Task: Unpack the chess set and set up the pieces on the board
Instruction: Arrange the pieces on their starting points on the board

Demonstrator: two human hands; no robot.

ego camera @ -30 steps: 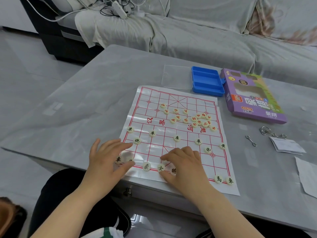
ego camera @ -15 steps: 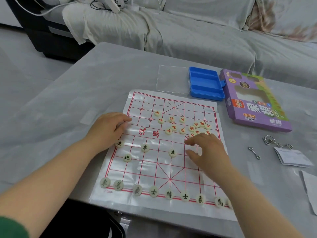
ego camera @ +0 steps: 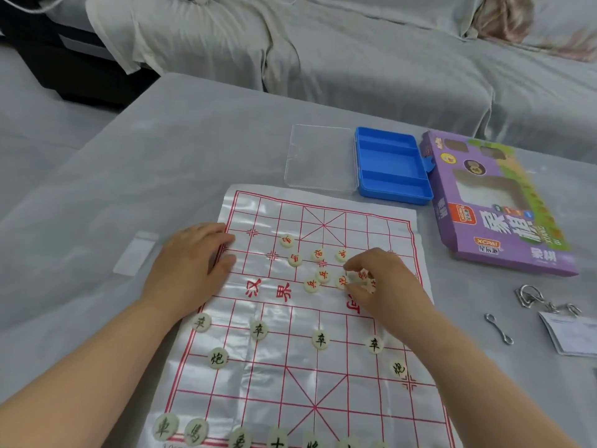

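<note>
Grey-draped sofa (ego camera: 355, 59) behind grey table (ego camera: 161, 176)

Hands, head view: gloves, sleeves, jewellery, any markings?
Left hand and right hand: no gloves, rings or markings. Left forearm and right forearm are uncovered to the frame edge; no sleeve, watch or band in view.

- Grey table (ego camera: 193, 150), long edge running toward a sofa.
- Board (ego camera: 258, 389), a thin glossy sheet with a red grid, lying flat at the near middle, near edge out of view.
- Clear lid (ego camera: 319, 156) just beyond the board's far edge.
- Blue tray (ego camera: 394, 197) touching the lid's right side.
- Purple box (ego camera: 465, 221) right of the tray, lying flat.
- Metal rings (ego camera: 529, 297), a hook (ego camera: 499, 328) and a card (ego camera: 571, 334) near the right edge.
- Clear slip (ego camera: 137, 257) left of the board.
</note>
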